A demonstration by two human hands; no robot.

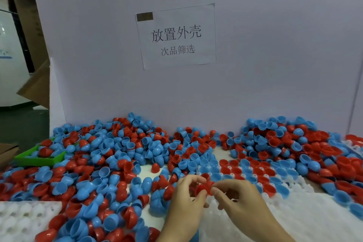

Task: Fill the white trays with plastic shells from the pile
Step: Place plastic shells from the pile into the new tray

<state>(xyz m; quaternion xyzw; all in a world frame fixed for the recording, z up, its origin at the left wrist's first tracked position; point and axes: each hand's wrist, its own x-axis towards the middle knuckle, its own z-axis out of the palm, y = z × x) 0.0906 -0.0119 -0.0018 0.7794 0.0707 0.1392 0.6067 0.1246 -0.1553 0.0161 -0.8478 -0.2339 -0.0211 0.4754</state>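
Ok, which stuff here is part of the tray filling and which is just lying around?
Part of the job:
red shell, held by left hand and right hand
white tray, partly filled
second white tray
pile of shells

Just lying about:
green bin
paper sign
cardboard box

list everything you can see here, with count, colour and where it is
plastic shells: too many to count, red and blue, piled across the table from left to right
held shell: at least one, red, between both hands above the middle tray
middle tray: one, white, front right, its far rows filled with red and blue shells
left tray: one, white, front left corner, sockets bare
green bin: one, green, left edge, holding a few shells
paper sign: one, white with black characters, on the back panel
back panel: one, white, upright behind the pile
cardboard: brown, far left
left hand: one, pinching the held shell
right hand: one, pinching the held shell
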